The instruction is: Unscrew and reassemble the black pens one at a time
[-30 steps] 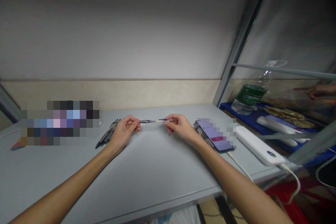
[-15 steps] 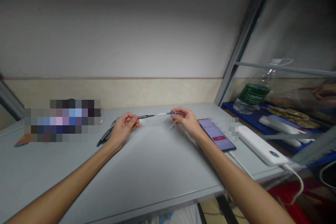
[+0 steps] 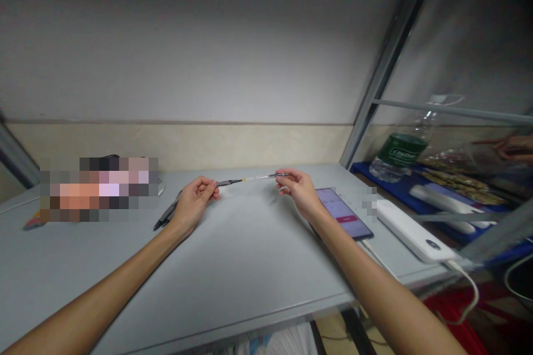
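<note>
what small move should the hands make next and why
I'd probably ease the right hand straight outward, in line with the left hand. The gap between them has widened, and a thin clear tube bridges it from the dark pen part in the left; a sideways pull might bend it. Whether its right end is loose is too small to tell.

The left hand and right hand are bare, as are both slender forearms, tapering toward the wrists.
</note>
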### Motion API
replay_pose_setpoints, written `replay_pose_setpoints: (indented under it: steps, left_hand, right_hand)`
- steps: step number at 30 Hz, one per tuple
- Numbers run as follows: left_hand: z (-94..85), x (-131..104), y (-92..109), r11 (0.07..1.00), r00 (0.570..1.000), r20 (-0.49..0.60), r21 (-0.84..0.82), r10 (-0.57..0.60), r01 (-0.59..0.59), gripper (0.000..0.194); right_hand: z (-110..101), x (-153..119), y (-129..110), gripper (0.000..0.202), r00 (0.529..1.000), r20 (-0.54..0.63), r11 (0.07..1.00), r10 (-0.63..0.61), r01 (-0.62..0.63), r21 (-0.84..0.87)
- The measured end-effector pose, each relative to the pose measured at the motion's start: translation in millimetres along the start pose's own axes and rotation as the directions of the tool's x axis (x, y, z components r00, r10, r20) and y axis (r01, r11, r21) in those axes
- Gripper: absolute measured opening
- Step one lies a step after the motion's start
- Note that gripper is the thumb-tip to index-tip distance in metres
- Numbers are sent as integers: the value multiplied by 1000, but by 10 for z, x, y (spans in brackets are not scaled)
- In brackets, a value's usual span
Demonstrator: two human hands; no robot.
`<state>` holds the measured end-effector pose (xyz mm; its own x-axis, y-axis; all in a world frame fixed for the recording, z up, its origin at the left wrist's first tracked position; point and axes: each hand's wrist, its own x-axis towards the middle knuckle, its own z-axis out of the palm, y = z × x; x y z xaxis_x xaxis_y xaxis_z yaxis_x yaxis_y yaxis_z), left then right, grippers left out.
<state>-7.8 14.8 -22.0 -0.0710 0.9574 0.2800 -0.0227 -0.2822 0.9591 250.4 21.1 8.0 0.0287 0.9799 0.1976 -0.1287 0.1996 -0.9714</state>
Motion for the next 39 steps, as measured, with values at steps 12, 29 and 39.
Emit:
replay_pose_setpoints:
  steps: [12,29,39]
  left_hand:
    - [-3,13,-25,1000,1000,-6,10,10,-10,31]
    - [-8,9,-45,1000,1000,14,-3,12,-12,28]
    - [50,-40,-42,999,995,97,-41,-30,34,26]
  right_hand:
    - [38,-23,18,28,1000,-19,1000,-11,11,3]
    - [31,-33,-16,28,1000,-6,1000,-4,3,-8]
    - [67,-59,36,29,991,135,999,16,-9,-47]
